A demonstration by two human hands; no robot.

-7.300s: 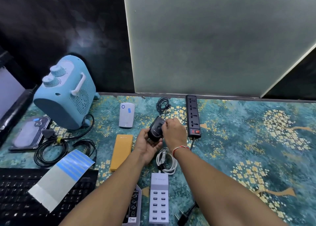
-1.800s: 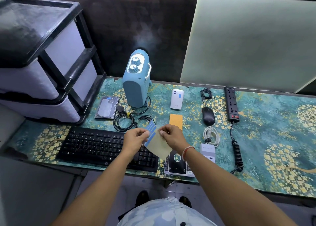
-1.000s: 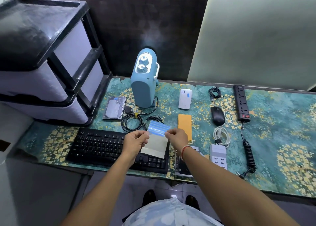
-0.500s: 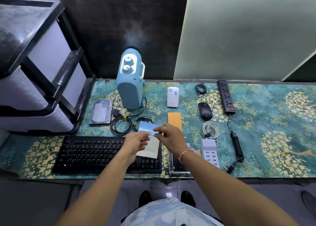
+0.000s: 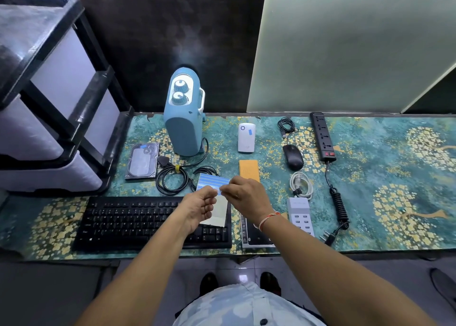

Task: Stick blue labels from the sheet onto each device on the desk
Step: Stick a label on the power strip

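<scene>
Left hand (image 5: 201, 208) grips the label sheet (image 5: 214, 197) — right hand (image 5: 246, 197) pinches a blue label at its edge.

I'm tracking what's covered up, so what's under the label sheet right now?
The label sheet, held in the left hand and right hand, hangs over the right end of the black keyboard. The keys directly beneath it are hidden.

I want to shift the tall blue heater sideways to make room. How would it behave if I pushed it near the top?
The heater stands tall on a narrow base, so a high push would probably tip it rather than slide it. Its cord lies coiled beside it and may drag. The patterned desk mat under it likely adds grip.
</scene>
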